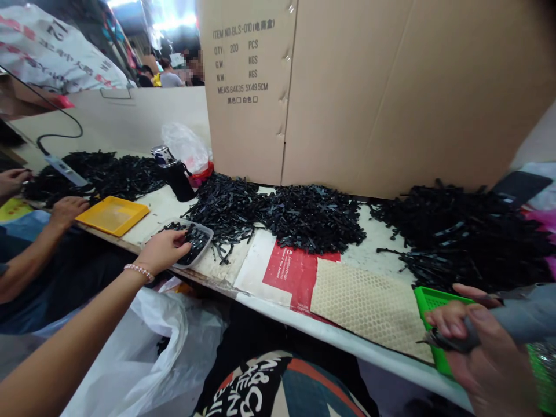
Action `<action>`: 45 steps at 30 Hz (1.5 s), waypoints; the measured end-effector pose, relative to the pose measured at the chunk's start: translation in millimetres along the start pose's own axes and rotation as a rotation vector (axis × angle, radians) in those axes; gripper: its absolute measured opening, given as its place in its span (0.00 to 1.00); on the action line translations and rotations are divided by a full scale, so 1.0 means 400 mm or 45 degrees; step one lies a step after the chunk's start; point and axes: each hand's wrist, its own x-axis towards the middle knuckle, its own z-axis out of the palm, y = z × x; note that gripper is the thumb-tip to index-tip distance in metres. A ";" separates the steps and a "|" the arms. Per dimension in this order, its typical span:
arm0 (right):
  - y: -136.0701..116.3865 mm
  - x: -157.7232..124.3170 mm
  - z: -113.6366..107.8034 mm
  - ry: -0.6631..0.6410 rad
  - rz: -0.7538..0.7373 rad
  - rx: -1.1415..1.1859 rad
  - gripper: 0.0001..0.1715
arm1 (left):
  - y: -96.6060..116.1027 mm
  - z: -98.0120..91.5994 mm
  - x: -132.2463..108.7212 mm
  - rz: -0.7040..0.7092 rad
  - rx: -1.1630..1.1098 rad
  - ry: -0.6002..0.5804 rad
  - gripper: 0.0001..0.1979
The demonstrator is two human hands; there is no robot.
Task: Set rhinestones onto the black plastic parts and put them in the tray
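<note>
My left hand (163,249) reaches into a clear plastic tub (205,231) of small black plastic parts at the table's near edge; its fingers curl down among the parts. A beaded bracelet circles that wrist. My right hand (482,347) is at the lower right, closed around a grey-handled cutting tool (512,321) whose dark tip points left over a green basket (428,300). Heaps of black plastic strips (313,217) lie across the table between the hands.
A big cardboard box (373,87) stands behind the heaps. Another person's hands (65,209) work at the left by a yellow tray (112,214). A dark bottle (176,174), a honeycomb mat (365,301) and a white plastic bag (143,353) below the table are nearby.
</note>
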 end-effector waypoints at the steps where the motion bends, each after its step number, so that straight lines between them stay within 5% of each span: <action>1: 0.001 -0.001 0.002 -0.011 0.000 0.003 0.17 | 0.001 0.000 0.000 -0.014 -0.032 -0.010 0.24; 3: 0.003 -0.002 0.005 -0.026 0.012 0.010 0.18 | 0.002 -0.007 -0.003 0.142 0.043 0.059 0.21; 6: 0.007 -0.002 0.002 -0.036 0.034 0.017 0.20 | -0.008 -0.027 -0.004 0.632 0.300 0.156 0.20; 10: 0.014 -0.005 -0.011 -0.039 0.013 0.018 0.21 | -0.043 -0.034 0.010 1.042 0.353 0.050 0.25; 24: 0.032 -0.018 0.003 0.001 0.037 0.025 0.20 | -0.114 0.014 0.074 1.247 0.300 -0.193 0.27; 30: 0.039 -0.018 0.017 -0.036 0.032 0.002 0.20 | -0.125 0.045 0.037 0.963 0.234 0.136 0.21; 34: 0.034 -0.015 0.019 -0.058 0.000 -0.007 0.24 | -0.066 0.050 -0.024 0.663 -0.008 0.449 0.18; 38: 0.025 0.000 0.006 -0.152 -0.108 -0.074 0.30 | 0.063 0.061 -0.077 0.533 -0.235 0.739 0.17; 42: 0.040 -0.003 -0.025 -0.111 -0.281 -0.183 0.39 | 0.218 0.132 -0.075 0.720 -0.197 0.569 0.15; 45: 0.081 -0.053 -0.061 0.119 -0.827 -0.407 0.40 | 0.305 0.212 -0.049 0.664 0.125 0.425 0.19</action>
